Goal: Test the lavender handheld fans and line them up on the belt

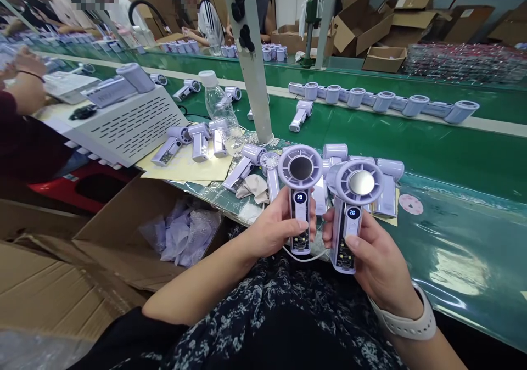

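Note:
My left hand [276, 224] is wrapped round the handle of a lavender handheld fan [300, 167], its thumb lying on the front of the handle. A second handheld fan [359, 182] is gripped in my right hand [381, 254], the thumb again on the front. Both fans are held upright side by side, and each small display reads 20. Dark circuit parts show at the lower front of both handles. Behind them several more fans [387, 194] lie on the bench edge, partly hidden by the two in my hands.
A plastic bottle [222, 106] stands left of a metal post [251, 57]. Further left is a white slotted metal box [135, 123]. Below it, a cardboard box [123, 233] holds plastic bags. A row of fans [385, 101] lies along the green conveyor [453, 156]. Other people work across the line.

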Tool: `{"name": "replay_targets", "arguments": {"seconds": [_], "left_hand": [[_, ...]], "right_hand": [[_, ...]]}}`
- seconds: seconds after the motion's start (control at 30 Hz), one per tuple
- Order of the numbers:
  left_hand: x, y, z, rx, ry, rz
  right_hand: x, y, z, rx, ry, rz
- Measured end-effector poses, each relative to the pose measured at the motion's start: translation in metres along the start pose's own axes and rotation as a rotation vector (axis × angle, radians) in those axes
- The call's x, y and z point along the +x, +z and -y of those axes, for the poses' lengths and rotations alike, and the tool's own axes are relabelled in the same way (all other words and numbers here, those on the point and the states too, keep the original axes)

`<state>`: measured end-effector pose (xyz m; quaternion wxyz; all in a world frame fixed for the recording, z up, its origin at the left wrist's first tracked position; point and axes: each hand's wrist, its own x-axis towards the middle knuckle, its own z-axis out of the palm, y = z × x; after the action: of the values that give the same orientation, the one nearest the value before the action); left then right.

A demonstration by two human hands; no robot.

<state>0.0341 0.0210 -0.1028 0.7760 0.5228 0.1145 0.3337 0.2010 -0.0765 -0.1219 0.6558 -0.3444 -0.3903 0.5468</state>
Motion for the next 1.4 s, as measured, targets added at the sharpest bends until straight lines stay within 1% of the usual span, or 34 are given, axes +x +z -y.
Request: {"name": "replay_targets", "arguments": {"seconds": [0.2, 0.3, 0.33, 0.37, 0.47, 0.5, 0.6, 0.77, 0.93, 1.07, 1.2, 1.3, 1.37, 1.4], "left_hand": [[0.005, -0.004, 0.006, -0.021, -0.011, -0.080], [0.005, -0.005, 0.007, -0.036, -0.003, -0.146], [0.004, -0.005, 0.005, -0.038, -0.004, -0.146], [0.003, -0.004, 0.004, -0.034, -0.010, -0.120], [0.000, -0.004, -0.003, 0.049, -0.018, 0.009], [-0.001, -0.005, -0.004, 0.092, -0.009, 0.028], [0.001, -0.007, -0.006, 0.168, 0.034, 0.012], [0.003, -0.009, -0.004, 0.176, 0.056, 0.018], [0.003, -0.006, -0.003, 0.126, 0.050, -0.033], [0.004, -0.006, -0.003, 0.122, 0.059, -0.031], [0.006, -0.006, -0.003, 0.151, 0.061, -0.018], [0.008, -0.007, 0.001, 0.202, 0.033, -0.083], [0.008, -0.007, 0.003, 0.226, -0.014, -0.159], [0.008, -0.007, 0.004, 0.225, -0.037, -0.193]], "right_hand": [[0.002, 0.000, -0.004, -0.030, 0.019, -0.072], [0.001, 0.003, -0.004, -0.025, -0.012, -0.108], [0.000, 0.003, -0.004, -0.026, -0.019, -0.109], [-0.002, 0.004, -0.003, -0.031, -0.023, -0.098], [-0.004, 0.003, 0.001, -0.071, -0.037, -0.030], [-0.005, 0.003, 0.002, -0.088, -0.046, -0.017], [-0.004, 0.000, 0.003, -0.131, -0.037, -0.026], [0.000, -0.002, 0.000, -0.127, 0.010, -0.032], [0.002, 0.002, 0.000, -0.082, -0.005, -0.056], [0.002, 0.004, 0.002, -0.075, -0.051, -0.064], [0.002, 0.002, 0.001, -0.116, -0.082, -0.057], [0.004, 0.000, -0.001, -0.109, -0.072, -0.110], [0.004, -0.002, -0.002, -0.044, -0.038, -0.152], [0.005, -0.003, -0.003, 0.003, -0.007, -0.152]]}}
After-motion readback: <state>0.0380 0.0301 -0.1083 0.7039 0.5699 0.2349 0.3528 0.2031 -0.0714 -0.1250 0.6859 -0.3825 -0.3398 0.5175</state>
